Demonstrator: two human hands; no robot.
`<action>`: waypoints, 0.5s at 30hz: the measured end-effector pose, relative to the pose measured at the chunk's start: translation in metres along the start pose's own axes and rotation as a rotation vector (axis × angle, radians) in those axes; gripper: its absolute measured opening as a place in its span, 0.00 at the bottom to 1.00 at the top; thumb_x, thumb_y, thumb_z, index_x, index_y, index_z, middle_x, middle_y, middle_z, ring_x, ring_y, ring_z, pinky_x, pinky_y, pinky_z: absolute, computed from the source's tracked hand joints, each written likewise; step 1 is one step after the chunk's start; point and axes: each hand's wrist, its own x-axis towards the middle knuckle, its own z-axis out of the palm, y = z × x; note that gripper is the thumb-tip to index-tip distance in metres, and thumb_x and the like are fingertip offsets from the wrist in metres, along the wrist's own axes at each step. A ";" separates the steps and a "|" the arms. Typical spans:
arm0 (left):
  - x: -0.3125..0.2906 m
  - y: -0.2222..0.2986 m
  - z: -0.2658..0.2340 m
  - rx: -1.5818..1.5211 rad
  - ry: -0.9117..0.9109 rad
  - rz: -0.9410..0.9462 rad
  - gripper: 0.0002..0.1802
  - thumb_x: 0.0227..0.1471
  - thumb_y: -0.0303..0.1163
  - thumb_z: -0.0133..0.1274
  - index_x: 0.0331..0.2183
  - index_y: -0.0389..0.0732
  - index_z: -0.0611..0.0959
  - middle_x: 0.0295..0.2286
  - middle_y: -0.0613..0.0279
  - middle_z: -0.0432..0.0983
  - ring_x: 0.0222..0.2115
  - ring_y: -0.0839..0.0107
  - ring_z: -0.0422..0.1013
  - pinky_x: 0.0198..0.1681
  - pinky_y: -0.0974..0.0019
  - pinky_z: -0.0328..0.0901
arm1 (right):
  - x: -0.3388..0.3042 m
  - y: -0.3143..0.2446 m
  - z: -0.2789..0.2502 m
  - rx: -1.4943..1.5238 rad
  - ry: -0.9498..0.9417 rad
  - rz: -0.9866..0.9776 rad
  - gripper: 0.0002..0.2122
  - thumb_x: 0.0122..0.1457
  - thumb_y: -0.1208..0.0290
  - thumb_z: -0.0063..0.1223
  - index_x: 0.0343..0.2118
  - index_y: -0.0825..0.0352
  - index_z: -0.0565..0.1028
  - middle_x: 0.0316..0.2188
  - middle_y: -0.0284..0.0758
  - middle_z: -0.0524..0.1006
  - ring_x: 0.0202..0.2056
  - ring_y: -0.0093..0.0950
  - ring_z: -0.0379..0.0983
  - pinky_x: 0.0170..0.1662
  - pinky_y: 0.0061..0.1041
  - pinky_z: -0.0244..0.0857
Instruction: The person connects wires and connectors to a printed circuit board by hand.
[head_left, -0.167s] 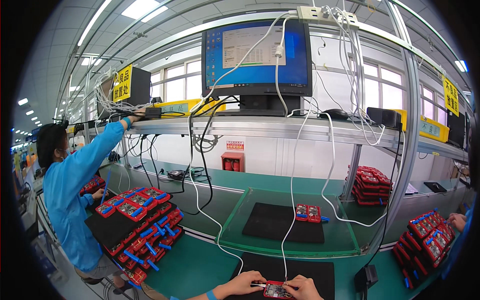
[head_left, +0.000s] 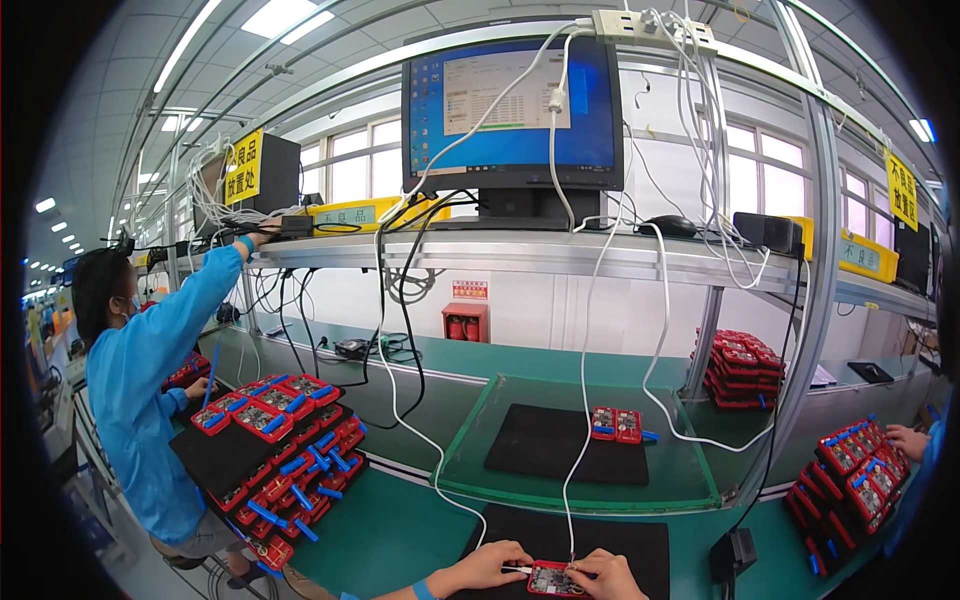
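Note:
A circuit board in a red frame point(head_left: 556, 579) lies at the lower middle on a black mat point(head_left: 640, 545). My left hand point(head_left: 488, 567) is at the board's left side, its fingers pinching the white plug of a cable point(head_left: 517, 570) against that edge. At the board's upper right, my right hand point(head_left: 607, 576) pinches the end of another white cable point(head_left: 567, 500) that hangs from above. The fingertips partly hide that cable's end, and I cannot tell how far either plug sits in the board.
Stacked red-framed boards with blue strips stand left point(head_left: 290, 450) and right point(head_left: 855, 480). Two framed boards point(head_left: 616, 426) rest on a mat ahead. A monitor point(head_left: 512, 110) stands on the shelf above. A co-worker in blue point(head_left: 150, 400) sits left; another person's hand point(head_left: 908, 442) shows right.
My hands and the board have stayed in place. At left, the co-worker's raised hand has shifted slightly left, and the hand at the far right has moved a little over the stack.

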 end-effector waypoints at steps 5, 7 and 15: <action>0.002 -0.001 -0.001 -0.012 -0.004 0.001 0.16 0.48 0.32 0.58 0.41 0.40 0.80 0.31 0.60 0.72 0.35 0.64 0.71 0.39 0.64 0.67 | 0.001 -0.002 -0.001 0.024 0.000 0.024 0.04 0.48 0.74 0.60 0.27 0.67 0.80 0.22 0.39 0.77 0.25 0.36 0.73 0.29 0.32 0.68; 0.000 0.001 0.000 0.007 0.003 0.000 0.16 0.48 0.32 0.58 0.41 0.40 0.80 0.31 0.60 0.72 0.35 0.64 0.71 0.39 0.64 0.67 | 0.001 -0.003 -0.001 0.020 -0.006 0.022 0.04 0.48 0.74 0.60 0.27 0.67 0.80 0.21 0.39 0.77 0.25 0.36 0.73 0.29 0.31 0.67; 0.001 -0.001 -0.001 0.007 -0.006 -0.006 0.16 0.48 0.32 0.57 0.41 0.39 0.80 0.31 0.60 0.72 0.35 0.64 0.71 0.39 0.64 0.68 | 0.001 0.001 0.000 0.024 -0.005 -0.022 0.04 0.48 0.75 0.60 0.27 0.67 0.80 0.23 0.39 0.78 0.26 0.35 0.73 0.30 0.31 0.68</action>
